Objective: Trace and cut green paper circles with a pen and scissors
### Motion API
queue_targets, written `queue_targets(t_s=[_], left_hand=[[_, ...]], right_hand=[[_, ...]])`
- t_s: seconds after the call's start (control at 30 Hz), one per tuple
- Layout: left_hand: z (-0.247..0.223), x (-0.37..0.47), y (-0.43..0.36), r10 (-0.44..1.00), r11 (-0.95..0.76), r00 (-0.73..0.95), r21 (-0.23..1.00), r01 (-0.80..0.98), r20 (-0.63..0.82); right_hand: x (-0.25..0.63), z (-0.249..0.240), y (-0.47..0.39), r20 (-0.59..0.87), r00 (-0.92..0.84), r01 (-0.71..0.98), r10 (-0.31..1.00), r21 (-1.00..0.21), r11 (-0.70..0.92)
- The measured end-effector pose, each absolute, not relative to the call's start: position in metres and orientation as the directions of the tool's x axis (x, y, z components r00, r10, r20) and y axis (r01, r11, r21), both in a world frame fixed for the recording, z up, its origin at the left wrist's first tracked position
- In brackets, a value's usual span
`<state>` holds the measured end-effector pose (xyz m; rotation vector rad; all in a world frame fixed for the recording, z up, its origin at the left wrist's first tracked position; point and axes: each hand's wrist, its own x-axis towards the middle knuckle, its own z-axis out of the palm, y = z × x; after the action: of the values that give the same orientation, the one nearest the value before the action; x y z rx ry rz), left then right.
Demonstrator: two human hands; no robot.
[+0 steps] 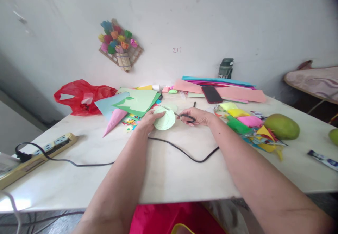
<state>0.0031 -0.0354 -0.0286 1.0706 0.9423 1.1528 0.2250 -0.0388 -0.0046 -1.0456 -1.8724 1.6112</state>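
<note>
My left hand (150,120) pinches a pale green paper circle (164,122) by its left edge, thumb on top; fine rings are drawn on the paper. In my right hand (199,117) is a pair of scissors (188,118) with dark handles, fingers wrapped round the loops. The blades point left, at the upper right of the circle; whether they touch the paper I cannot tell. Another pale green round piece (172,108) lies just behind. Left of my hands are green paper sheets (139,99) and a pink paper cone (114,120).
A black cable (182,153) crosses the table before my hands, near a power strip (50,151) at left. A red plastic bag (81,96) lies back left. A phone (212,94) rests on coloured paper. Paper scraps (264,139) and a green fruit (282,126) are at right.
</note>
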Motion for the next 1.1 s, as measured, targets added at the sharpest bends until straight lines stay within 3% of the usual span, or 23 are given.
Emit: queue_targets(t_s=[0.23, 0.6, 1.1], left_hand=[[-0.026, 0.004, -0.037, 0.986, 0.081, 0.160, 0.968, -0.237, -0.043], [-0.026, 0.008, -0.040, 0.975, 0.106, 0.217, 0.953, -0.284, -0.044], [-0.026, 0.013, -0.041, 0.972, 0.097, 0.235, 0.938, -0.332, -0.018]], right_hand=[[0.221, 0.006, -0.048, -0.176, -0.580, 0.236, 0.796, -0.971, -0.042], [0.227, -0.011, -0.035, -0.118, -0.640, 0.260, 0.759, -0.963, 0.069], [0.222, -0.009, -0.037, -0.081, -0.630, 0.173, 0.773, -0.984, 0.038]])
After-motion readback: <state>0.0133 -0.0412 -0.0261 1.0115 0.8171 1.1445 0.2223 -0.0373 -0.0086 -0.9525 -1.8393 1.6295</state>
